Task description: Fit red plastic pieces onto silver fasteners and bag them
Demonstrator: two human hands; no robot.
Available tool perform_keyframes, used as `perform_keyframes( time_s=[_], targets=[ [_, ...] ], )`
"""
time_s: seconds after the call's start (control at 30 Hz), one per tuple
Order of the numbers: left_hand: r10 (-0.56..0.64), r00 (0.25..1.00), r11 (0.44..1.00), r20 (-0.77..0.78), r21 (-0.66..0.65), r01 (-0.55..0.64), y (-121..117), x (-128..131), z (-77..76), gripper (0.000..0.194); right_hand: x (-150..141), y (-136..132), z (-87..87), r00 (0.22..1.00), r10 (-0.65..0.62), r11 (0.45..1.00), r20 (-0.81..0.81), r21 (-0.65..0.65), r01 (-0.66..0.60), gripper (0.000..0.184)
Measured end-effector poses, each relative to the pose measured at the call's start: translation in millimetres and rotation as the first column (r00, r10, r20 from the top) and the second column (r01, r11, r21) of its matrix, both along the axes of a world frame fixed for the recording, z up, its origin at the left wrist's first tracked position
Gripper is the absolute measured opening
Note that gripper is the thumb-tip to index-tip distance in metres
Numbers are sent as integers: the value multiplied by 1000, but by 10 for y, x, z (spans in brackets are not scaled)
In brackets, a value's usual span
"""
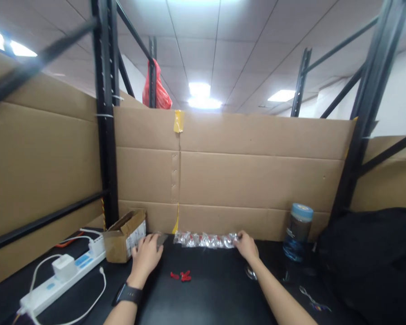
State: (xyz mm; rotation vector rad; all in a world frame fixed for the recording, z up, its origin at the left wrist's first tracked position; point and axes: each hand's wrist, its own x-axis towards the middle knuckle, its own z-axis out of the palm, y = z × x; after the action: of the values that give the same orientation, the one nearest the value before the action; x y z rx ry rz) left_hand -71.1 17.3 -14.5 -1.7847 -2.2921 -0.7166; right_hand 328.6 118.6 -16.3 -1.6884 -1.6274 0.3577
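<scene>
The right hand [247, 247] touches the shiny packets [206, 240]; its grip I can't tell. Beside the box [115, 247], the left hand [146, 257] is loosely spread.

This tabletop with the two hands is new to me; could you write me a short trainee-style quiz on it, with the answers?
1. Which is nearest to the right hand?
A) red plastic bag
B) row of clear packets
C) white power strip

2. True or false: the left hand is nearer to the cardboard box than to the blue-lidded bottle.

3. Fill in the colour: the small pieces lying between the two arms are ____.

Key: 1. B; 2. True; 3. red
</scene>
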Motion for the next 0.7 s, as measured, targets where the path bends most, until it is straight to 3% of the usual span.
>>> perform_keyframes(
  time_s=[0.1, 0.2, 0.4, 0.57, 0.7],
  targets=[
    [25, 999, 997, -36, -67, -28, 86, -85, -167, 45, 62, -15, -10, 968, -32, 999, 250, 34, 25, 18],
    [27, 999, 993, -45, -115, -32, 105, -51, -217, 45, 251, -73, -13, 941, 140, 990, 309, -21, -140, 16],
    [-99, 994, 989, -54, -114, 92, 70, 43, -131, 46, 701, -431, -144, 905, 378, 922, 196, -166, -349, 54],
    [-22, 997, 986, -71, -164, 10, 82, -4, -188, 50, 753, -669, -245, 909, 389, 921, 151, -84, -381, 40],
    [-40, 996, 980, -77, -197, 24, 70, -16, -194, 42, 686, -728, -235, 909, 379, 925, 174, -46, -377, 35]
  ],
)
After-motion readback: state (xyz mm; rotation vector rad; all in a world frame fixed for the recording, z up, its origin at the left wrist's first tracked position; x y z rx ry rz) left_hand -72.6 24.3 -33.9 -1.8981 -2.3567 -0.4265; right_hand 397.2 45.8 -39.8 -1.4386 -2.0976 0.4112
